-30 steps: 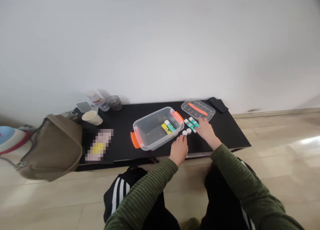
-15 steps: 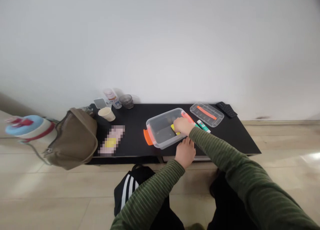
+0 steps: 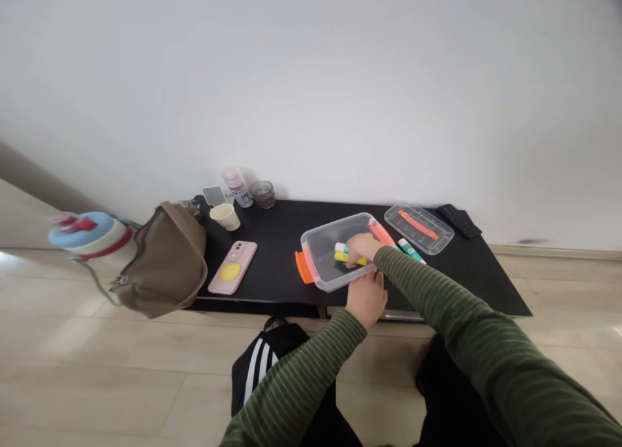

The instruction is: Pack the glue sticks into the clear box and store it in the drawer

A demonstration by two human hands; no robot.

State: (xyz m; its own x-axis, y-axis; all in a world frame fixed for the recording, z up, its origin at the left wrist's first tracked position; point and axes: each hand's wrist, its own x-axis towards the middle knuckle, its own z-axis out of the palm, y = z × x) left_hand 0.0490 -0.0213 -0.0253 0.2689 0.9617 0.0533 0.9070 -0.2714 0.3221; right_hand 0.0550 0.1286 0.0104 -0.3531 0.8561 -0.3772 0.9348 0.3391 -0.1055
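Note:
A clear plastic box (image 3: 324,232) with orange side clips stands without its lid on the black cabinet top. Inside it, my right hand (image 3: 362,245) is closed around a glue stick (image 3: 341,247), whose white and green end sticks out past the fingers. A yellow stick (image 3: 341,257) lies against it, partly under the same hand. With curled fingers, my left hand (image 3: 367,298) grips the box's near side by the right corner; its fingertips are partly hidden. Just right of the box lies another green and white glue stick (image 3: 411,250).
The box's lid (image 3: 418,229) with an orange handle lies behind right, beside a black keypad (image 3: 459,220). Leftward are a pink phone (image 3: 238,259), paper cup (image 3: 225,217), dark glass (image 3: 262,194), spray bottle (image 3: 238,186), brown bag (image 3: 168,265) and large tumbler (image 3: 100,240).
Inside the box, the glue stick's white and green end now shows beside the yellow stick. My left hand stays at the near side. The whole view has shifted slightly.

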